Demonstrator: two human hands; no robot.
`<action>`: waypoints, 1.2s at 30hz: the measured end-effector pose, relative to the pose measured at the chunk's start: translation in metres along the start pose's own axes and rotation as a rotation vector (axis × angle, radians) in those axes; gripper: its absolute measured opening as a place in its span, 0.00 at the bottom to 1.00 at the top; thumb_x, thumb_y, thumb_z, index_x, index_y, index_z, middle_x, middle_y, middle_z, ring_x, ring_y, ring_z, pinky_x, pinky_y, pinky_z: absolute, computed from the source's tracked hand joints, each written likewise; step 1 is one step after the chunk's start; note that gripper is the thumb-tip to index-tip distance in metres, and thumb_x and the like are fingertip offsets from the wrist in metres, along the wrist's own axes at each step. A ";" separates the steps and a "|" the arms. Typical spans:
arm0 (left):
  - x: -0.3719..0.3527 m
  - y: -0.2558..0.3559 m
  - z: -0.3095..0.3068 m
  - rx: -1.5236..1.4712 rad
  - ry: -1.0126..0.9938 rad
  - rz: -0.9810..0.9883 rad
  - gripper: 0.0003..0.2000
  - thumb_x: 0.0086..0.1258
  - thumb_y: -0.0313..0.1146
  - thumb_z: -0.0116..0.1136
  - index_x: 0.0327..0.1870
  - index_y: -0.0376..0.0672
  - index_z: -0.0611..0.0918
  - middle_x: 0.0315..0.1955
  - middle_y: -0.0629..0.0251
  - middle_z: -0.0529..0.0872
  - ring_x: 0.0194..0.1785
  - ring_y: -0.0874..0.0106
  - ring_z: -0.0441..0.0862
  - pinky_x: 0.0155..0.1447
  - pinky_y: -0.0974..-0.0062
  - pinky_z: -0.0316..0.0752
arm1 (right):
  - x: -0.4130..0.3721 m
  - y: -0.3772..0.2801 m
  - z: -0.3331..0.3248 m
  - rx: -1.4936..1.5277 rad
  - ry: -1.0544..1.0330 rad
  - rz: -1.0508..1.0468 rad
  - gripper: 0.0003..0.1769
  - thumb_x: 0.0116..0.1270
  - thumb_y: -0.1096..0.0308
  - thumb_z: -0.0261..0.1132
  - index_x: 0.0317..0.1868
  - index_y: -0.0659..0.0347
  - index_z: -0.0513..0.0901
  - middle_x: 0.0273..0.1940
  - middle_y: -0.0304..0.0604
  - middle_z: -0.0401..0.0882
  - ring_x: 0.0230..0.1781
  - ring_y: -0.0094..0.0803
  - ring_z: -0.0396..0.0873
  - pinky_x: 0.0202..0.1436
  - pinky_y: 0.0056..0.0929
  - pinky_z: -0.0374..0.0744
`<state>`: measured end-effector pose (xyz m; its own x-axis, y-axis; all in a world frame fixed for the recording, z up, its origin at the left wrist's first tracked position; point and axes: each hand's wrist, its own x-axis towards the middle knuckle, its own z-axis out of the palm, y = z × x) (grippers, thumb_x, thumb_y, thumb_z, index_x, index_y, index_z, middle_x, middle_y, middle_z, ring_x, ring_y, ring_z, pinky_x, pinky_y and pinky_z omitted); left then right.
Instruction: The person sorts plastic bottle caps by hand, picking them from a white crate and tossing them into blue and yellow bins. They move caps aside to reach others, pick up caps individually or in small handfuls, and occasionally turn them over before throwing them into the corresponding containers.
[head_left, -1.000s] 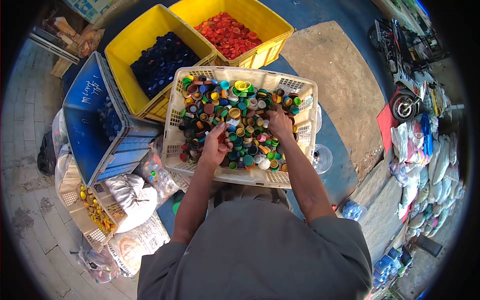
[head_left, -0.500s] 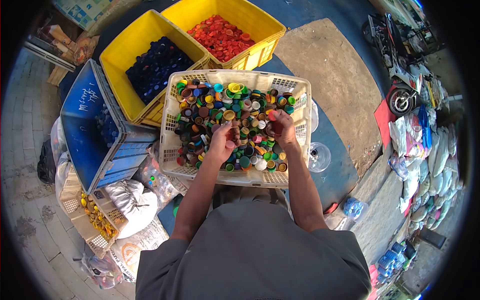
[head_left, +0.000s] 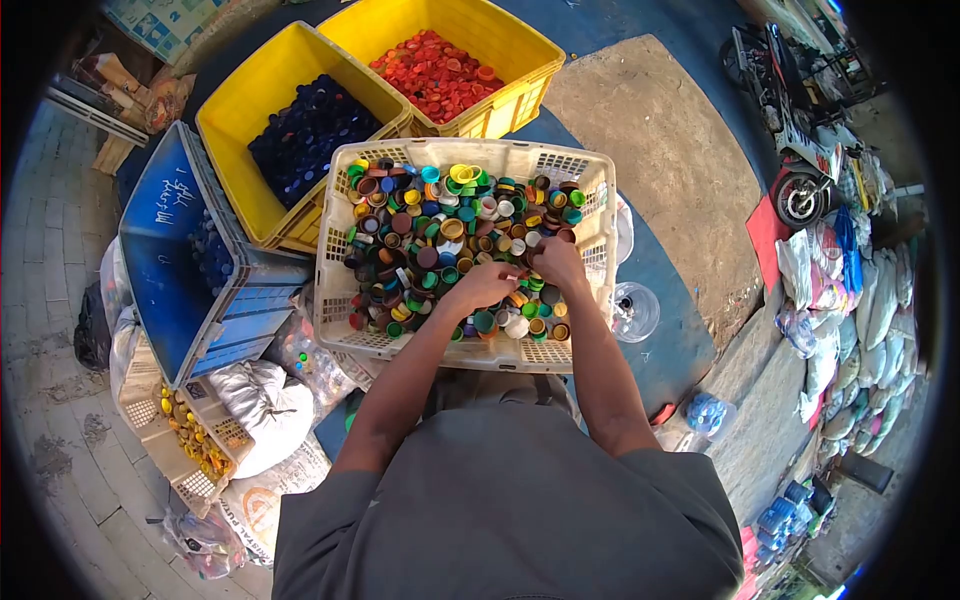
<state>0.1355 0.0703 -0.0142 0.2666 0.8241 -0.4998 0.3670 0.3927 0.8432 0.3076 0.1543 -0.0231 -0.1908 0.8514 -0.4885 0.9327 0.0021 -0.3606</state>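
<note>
A cream plastic crate in front of me holds a heap of mixed bottle caps in green, brown, yellow, white, blue and black. Low over the right half of the heap, my left hand points rightward, its fingers pinched together with a bit of red cap showing at the tips. Close beside it, my right hand reaches down into the caps with bent, closed fingers. Its fingertips are mostly hidden, so what they hold does not show. A dark red cap lies just beyond its knuckles.
Behind the crate stand a yellow bin of dark blue caps and another yellow bin of red caps. A blue bin is at left, above a basket of yellow caps. A clear round container sits at right.
Both hands have moved closer together over the right half of the heap, the left one rightward. The red and pink caps seen in them before are now mostly out of sight.
</note>
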 end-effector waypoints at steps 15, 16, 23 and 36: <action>-0.040 0.000 -0.051 0.390 0.603 -0.284 0.29 0.65 0.44 0.63 0.67 0.48 0.71 0.45 0.48 0.85 0.47 0.48 0.84 0.50 0.53 0.78 | -0.002 -0.013 0.002 0.005 0.225 -0.197 0.18 0.56 0.63 0.67 0.49 0.53 0.85 0.42 0.58 0.84 0.42 0.57 0.82 0.45 0.49 0.81; -0.031 -0.023 -0.046 0.310 0.653 -0.186 0.26 0.66 0.43 0.63 0.64 0.48 0.73 0.43 0.51 0.86 0.45 0.50 0.84 0.48 0.55 0.79 | -0.005 -0.019 0.000 -0.011 0.193 -0.189 0.17 0.56 0.63 0.68 0.47 0.53 0.85 0.41 0.58 0.84 0.42 0.57 0.82 0.45 0.50 0.81; -0.038 -0.032 -0.040 -1.324 0.310 -0.107 0.08 0.74 0.38 0.55 0.47 0.47 0.80 0.33 0.69 0.81 0.32 0.73 0.80 0.39 0.69 0.78 | 0.006 -0.018 0.018 -0.099 0.211 -0.257 0.11 0.55 0.66 0.65 0.36 0.63 0.83 0.36 0.59 0.84 0.39 0.57 0.84 0.42 0.50 0.82; -0.029 -0.011 -0.031 -1.639 0.130 0.046 0.19 0.77 0.45 0.47 0.54 0.36 0.76 0.48 0.56 0.82 0.53 0.62 0.81 0.60 0.60 0.78 | -0.021 -0.028 -0.015 1.023 -0.354 -0.116 0.24 0.56 0.61 0.76 0.48 0.70 0.83 0.29 0.41 0.82 0.27 0.25 0.79 0.29 0.24 0.76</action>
<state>0.0965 0.0546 -0.0026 0.1469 0.8399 -0.5225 -0.9381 0.2858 0.1955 0.2897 0.1444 0.0090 -0.4917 0.6744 -0.5508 0.2383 -0.5042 -0.8301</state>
